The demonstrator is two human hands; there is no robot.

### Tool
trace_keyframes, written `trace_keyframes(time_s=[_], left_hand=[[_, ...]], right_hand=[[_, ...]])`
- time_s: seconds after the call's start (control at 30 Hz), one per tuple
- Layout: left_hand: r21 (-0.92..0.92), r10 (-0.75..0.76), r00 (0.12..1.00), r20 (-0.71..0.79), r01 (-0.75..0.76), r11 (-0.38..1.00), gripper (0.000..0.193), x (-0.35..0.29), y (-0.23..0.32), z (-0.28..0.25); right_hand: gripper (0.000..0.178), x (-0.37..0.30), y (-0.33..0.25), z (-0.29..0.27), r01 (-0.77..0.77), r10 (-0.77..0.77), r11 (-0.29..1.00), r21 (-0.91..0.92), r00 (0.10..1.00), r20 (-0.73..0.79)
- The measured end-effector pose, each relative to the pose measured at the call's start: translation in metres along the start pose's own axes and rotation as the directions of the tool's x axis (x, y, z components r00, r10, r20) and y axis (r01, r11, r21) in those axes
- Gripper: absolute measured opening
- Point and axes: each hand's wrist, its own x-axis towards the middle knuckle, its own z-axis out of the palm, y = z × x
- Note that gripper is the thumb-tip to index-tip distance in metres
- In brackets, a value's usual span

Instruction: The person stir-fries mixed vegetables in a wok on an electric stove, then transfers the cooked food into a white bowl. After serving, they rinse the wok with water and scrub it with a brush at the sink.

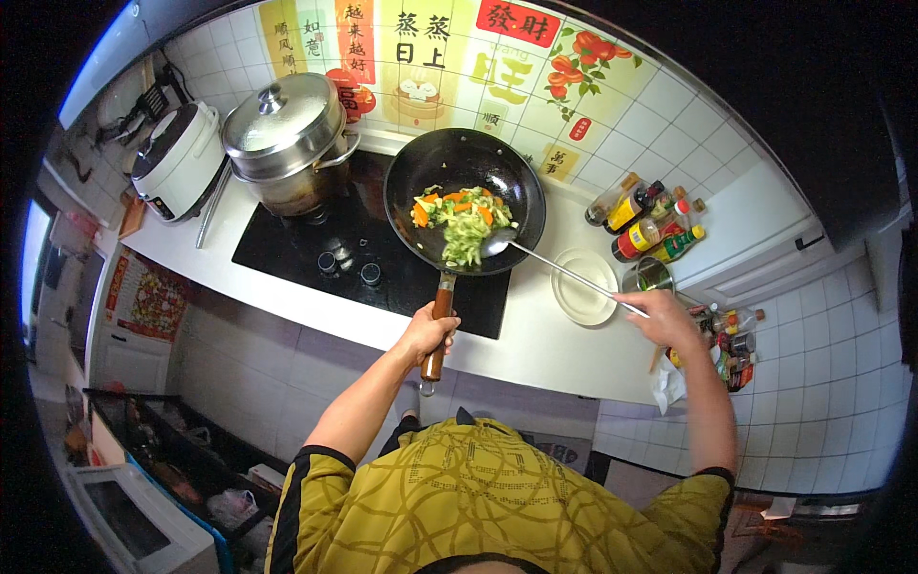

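Note:
A black wok (512, 172) sits on the right side of a black glass cooktop (287, 249), holding chopped green and orange vegetables (464, 218). My left hand (430, 330) grips the wok's brown wooden handle (440, 325) at the counter's front edge. My right hand (660, 316) holds the end of a long metal spatula (564, 270), whose blade rests in the wok at the right edge of the vegetables.
A large steel pot with a lid (287, 134) stands on the cooktop's left, a white rice cooker (177, 163) beside it. A white plate (585, 287), a metal cup (652, 275) and several sauce bottles (645, 220) stand right of the wok. The white counter (535, 349) drops to the floor in front.

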Motion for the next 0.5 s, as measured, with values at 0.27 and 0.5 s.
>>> trace_keyframes(time_s=[0.27, 0.5], left_hand=[[-0.025, 0.013, 1.0, 0.007, -0.013, 1.0, 0.019, 0.001, 0.0, -0.006], [-0.015, 0.008, 1.0, 0.013, -0.008, 1.0, 0.019, 0.004, 0.0, -0.003]], right_hand=[[0.038, 0.031, 0.02, 0.072, -0.1, 0.106, 0.852, 0.515, 0.994, 0.018], [0.042, 0.038, 0.011, 0.113, -0.224, 0.34, 0.563, 0.795, 0.94, 0.024]])
